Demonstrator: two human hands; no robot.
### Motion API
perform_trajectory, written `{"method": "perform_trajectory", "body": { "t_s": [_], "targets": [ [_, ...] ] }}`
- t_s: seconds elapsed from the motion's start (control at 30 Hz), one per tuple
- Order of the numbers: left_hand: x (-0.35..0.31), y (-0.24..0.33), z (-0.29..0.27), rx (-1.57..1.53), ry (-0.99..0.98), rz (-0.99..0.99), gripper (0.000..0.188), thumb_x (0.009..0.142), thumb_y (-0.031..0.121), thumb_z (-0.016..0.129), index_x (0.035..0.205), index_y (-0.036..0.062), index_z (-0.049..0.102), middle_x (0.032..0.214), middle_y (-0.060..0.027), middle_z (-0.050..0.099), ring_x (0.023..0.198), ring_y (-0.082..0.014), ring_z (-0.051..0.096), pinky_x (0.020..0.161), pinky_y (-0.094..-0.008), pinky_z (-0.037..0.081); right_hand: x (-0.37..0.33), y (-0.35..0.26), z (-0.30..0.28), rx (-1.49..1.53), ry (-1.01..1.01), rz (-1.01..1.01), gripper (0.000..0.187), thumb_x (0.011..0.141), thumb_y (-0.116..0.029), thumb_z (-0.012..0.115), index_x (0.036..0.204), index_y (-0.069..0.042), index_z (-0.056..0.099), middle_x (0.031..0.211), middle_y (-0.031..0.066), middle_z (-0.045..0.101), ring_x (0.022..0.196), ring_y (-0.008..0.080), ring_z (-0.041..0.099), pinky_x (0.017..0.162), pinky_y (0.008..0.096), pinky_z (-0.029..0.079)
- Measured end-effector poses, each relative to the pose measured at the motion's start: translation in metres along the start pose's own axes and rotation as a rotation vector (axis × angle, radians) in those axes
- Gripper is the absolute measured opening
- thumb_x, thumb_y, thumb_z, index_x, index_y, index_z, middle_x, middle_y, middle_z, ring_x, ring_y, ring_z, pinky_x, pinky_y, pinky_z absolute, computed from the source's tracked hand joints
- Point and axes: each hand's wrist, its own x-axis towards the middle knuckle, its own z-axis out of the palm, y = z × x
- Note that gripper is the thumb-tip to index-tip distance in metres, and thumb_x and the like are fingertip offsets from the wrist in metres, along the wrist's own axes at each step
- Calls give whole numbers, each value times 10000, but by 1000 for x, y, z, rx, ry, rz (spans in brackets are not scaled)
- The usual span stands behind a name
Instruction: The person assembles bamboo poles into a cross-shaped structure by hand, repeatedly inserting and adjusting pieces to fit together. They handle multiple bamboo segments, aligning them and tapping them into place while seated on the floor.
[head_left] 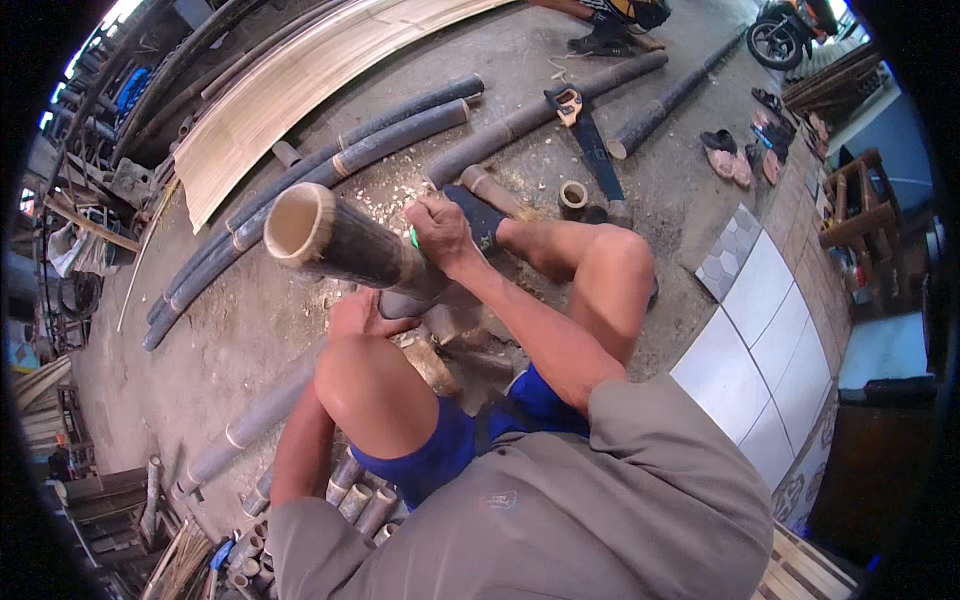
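A thick, dark-skinned bamboo tube point(350, 240) slants up between my knees, its pale hollow end toward the upper left. My left hand point(365, 313) holds it from below, the thumb stretched along its near side; part of the fingers is hidden behind the tube. My right hand point(440, 235) is closed in a fist just above and beside the tube. A bit of green shows at that fist, but what it grips is mostly hidden. Pale chips point(400, 190) lie on the floor beyond the tube.
A handsaw point(590, 140) with an orange-and-black handle leans near my right foot, beside a short upright bamboo piece point(573, 196). Long bamboo poles point(370, 150) lie ahead and left. Sandals point(727, 158) and white tiles point(760, 310) are at right. Another person's foot point(600, 42) is at the far edge.
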Motion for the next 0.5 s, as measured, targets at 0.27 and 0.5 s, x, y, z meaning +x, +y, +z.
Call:
{"method": "perform_trajectory", "body": {
  "t_s": [0.27,0.5],
  "targets": [
    [-18,-36,16,-378,153,-17,732,794,466,886,1384,94,665,1225,-208,727,1139,-377,702,1012,-467,531,8,-25,-4,237,-18,187,412,1063,-282,615,826,47,539,688,222,423,629,195,413,598,437,417],
    [-80,-133,68,104,577,-188,783,938,532,765,1505,50,522,1478,-236,569,1386,-400,543,1132,-525,439,24,-21,-2,335,-125,240,353,1038,-260,620,868,47,579,788,278,541,679,406,508,663,473,462]
  ]
}}
